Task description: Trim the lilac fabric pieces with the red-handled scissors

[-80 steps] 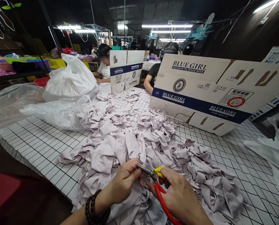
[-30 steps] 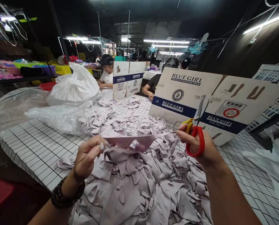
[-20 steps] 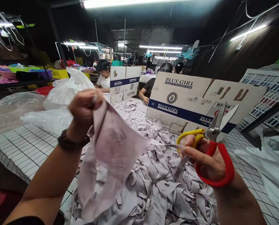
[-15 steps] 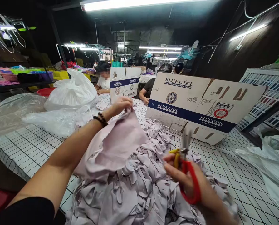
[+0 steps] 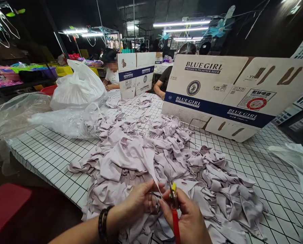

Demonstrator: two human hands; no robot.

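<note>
White with black grid lines, the tabletop (image 5: 52, 152) shows open squares toward its left and right edges, which should give room for moving. Toward the right edge stands a cardboard box (image 5: 209, 76). Heaped mauve fabric (image 5: 172, 152) seems to reach the near edge, so one pull could drag some down. On top, one fabric piece (image 5: 148, 159) narrows between both hands. Left hand (image 5: 135, 203) has bent fingers there; whether they pinch, I cannot tell. Right hand (image 5: 189, 217) grips scissors (image 5: 175, 222); closing them so near could nick fingers.

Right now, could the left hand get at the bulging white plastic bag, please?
Probably not without stretching: the left hand is over lilac fabric pieces, and crumpled clear plastic lies before the white bag.
</note>
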